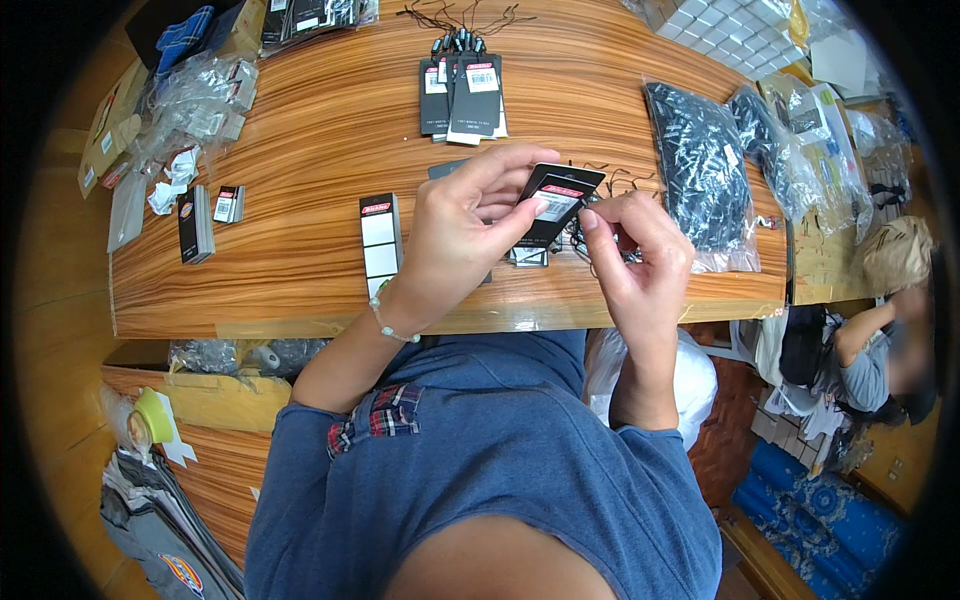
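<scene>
My left hand (pixel 465 220) grips a few black hang tags (pixel 560 208) between thumb and fingers, tilted above the table. The front tag carries a red strip and a white label. At its right edge, my right hand (pixel 645 250) pinches thumb and forefinger together on what looks like a thin black string, mostly hidden by the fingertips. Below and behind the hands lie more black tags (pixel 530 257) and loose black strings (pixel 625 180). Left of my left wrist stands a stack of label cards (pixel 379 240), black-topped with white panels.
Strung black tags (pixel 474 95) lie at the far middle. A clear bag of black strings (pixel 705 170) is on the right. Two small card stacks (pixel 197 225) and crumpled plastic (pixel 195 115) sit at left. White boxes (pixel 725 35) stand far right; another person (pixel 865 350) is beyond the table.
</scene>
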Demonstrator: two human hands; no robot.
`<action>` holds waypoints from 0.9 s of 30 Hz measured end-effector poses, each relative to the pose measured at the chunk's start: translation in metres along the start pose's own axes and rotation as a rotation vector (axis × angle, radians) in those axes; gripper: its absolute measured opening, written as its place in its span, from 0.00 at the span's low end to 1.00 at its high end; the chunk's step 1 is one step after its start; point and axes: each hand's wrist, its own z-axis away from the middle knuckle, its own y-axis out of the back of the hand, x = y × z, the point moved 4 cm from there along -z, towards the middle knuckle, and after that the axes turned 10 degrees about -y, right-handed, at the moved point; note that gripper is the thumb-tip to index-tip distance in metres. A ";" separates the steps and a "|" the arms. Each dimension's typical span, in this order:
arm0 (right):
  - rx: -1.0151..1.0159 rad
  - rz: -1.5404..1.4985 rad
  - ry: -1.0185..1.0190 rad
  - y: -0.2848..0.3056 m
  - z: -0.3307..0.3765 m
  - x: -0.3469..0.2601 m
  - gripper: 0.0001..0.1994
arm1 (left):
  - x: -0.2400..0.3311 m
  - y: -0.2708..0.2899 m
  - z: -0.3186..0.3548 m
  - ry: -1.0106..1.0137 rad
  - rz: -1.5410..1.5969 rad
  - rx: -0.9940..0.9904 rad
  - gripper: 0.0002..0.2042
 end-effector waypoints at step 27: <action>0.069 0.126 0.090 0.001 -0.001 -0.004 0.04 | 0.012 -0.012 0.003 -0.119 -0.213 -0.063 0.11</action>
